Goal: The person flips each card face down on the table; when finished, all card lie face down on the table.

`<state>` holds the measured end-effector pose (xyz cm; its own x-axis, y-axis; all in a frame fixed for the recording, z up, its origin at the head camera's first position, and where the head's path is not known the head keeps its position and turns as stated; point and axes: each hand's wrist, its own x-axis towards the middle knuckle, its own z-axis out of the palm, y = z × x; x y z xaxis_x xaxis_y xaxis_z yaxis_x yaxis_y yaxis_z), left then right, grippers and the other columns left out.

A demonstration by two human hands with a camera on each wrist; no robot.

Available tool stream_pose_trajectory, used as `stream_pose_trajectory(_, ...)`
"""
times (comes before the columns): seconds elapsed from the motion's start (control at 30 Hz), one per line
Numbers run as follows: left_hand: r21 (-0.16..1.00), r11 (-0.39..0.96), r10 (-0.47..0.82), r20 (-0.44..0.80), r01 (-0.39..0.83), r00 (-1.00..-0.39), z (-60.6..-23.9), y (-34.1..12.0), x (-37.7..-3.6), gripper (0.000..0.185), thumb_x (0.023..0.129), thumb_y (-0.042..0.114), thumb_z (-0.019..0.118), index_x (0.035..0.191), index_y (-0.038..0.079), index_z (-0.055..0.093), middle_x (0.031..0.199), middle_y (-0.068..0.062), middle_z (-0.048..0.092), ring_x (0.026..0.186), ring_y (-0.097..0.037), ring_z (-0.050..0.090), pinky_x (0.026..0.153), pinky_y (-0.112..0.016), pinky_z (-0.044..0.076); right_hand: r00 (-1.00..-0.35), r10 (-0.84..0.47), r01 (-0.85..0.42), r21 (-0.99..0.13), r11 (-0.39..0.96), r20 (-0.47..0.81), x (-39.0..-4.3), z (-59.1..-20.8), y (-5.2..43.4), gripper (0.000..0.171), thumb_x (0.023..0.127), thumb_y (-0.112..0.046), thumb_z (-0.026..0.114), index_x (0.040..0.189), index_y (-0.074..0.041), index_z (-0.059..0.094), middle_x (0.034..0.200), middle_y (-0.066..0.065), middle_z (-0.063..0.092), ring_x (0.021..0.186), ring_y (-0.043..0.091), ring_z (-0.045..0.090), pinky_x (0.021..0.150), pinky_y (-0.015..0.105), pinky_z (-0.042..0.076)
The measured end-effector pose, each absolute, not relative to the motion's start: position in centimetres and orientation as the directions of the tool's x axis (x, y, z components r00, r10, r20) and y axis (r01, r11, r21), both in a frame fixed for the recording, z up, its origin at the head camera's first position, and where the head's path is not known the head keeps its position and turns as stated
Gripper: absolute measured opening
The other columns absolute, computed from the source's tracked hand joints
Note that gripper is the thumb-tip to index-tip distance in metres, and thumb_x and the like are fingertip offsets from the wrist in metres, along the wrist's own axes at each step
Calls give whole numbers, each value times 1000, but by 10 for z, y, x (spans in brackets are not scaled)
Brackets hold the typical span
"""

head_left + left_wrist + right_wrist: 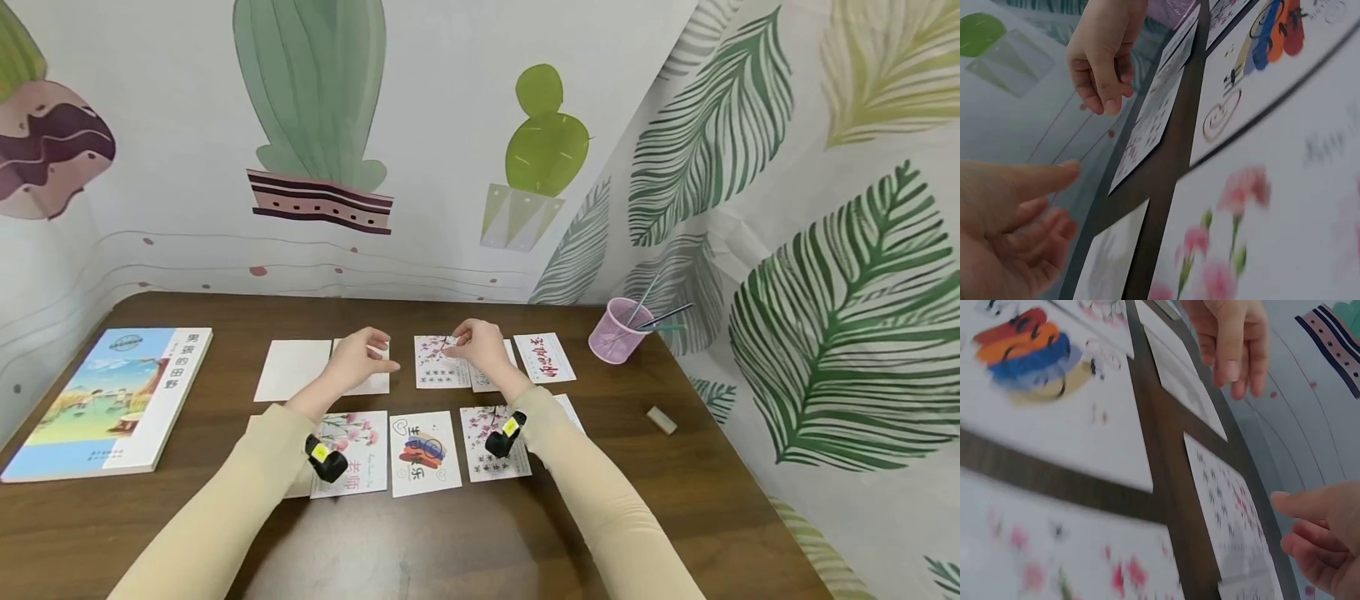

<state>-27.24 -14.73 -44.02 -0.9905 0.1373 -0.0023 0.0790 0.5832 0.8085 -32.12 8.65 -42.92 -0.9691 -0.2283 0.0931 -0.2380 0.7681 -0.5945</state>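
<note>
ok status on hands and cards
Left hand, right hand over back-row cards; fingers empty. Cards flat, two rows. Right wrist camera hides part of front plum-blossom card.

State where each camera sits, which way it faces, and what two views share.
Head: worn on head, facing forward and down at the cards on the table; both sleeves, left hand and right hand show.
Left wrist: on that wrist, facing rightward over cards; both hands show.
Right wrist: on that wrist, facing leftward over cards; both hands show.
Shared: both wrist views show the paint-stroke card.
</note>
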Motion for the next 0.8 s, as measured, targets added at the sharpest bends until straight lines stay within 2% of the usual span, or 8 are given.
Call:
stream_pose_trajectory(0.2, 825, 565, 173, -112, 6, -979, -443, -120, -285, 65, 83, 13, 78, 137, -4, 46, 132, -24, 55, 117, -38, 55, 97, -46, 49, -967, -255, -209, -600, 773, 8, -316, -432, 103, 43, 75, -16, 85, 111, -2, 65, 97, 9, 69, 88, 22, 65, 77, 31, 53)
stream_pose_trajectory(0.33, 811, 585, 184, -94, 33, -978, -443, -108, -292, 71, 80, 10, 79, 140, -4, 43, 138, -24, 51, 123, -40, 51, 100, -48, 47, -952, -303, -228, -575, 786, -37, -314, -435, 105, 55, 75, -17, 86, 121, -2, 62, 116, 12, 68, 108, 27, 63, 92, 36, 52)
stream_pose_trajectory(0.47, 772, 628, 234, -63, 101, -970, -445, -102, -301, 76, 79, 9, 80, 143, -5, 40, 144, -25, 46, 132, -42, 44, 107, -50, 41, -940, -333, -248, -526, 814, -71, -313, -437, 108, 70, 75, -21, 85, 135, -2, 54, 135, 14, 60, 125, 30, 55, 103, 40, 47)
stream_pose_trajectory(0.6, 718, 677, 286, -55, 161, -957, -447, -100, -310, 81, 78, 11, 82, 144, -5, 39, 148, -25, 43, 136, -43, 39, 112, -51, 35, -933, -345, -250, -510, 823, -100, -315, -439, 111, 83, 73, -24, 87, 142, -1, 47, 142, 16, 54, 130, 31, 52, 107, 41, 44)
stream_pose_trajectory(0.8, 626, 743, 369, -88, 237, -925, -445, -96, -312, 94, 73, 20, 87, 148, -3, 34, 150, -25, 40, 136, -50, 32, 110, -57, 35, -926, -364, -268, -506, 820, -101, -323, -442, 114, 86, 73, -28, 87, 144, -2, 45, 143, 16, 53, 130, 31, 52, 107, 41, 44)
